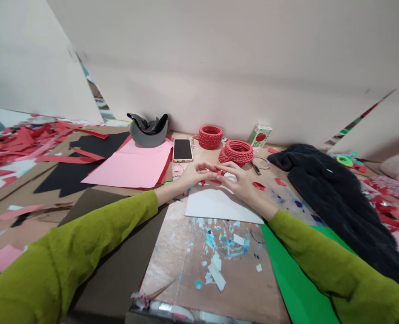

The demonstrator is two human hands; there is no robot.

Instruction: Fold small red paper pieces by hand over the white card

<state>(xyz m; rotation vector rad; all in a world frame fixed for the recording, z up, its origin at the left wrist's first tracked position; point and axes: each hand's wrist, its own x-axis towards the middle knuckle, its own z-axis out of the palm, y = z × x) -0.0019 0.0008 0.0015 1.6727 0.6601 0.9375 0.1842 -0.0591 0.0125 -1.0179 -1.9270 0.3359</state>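
Observation:
My left hand (201,174) and my right hand (236,181) meet at the fingertips above a white sheet (219,204). Pinched between them is a small piece of red folded paper (219,173), partly covered by my fingers. Just beyond my hands stand two red rings built of many small folded pieces, one (210,140) farther back and the other (232,155) nearer my right hand. Loose red paper bits (259,185) lie to the right of that hand.
A phone (183,150), a grey cap (150,135) and pink paper (135,164) are at left. A small carton (260,135) stands against the wall. Dark cloth (337,202) and green paper (301,274) lie right. White scraps (216,275) dot the paint-stained table (182,261).

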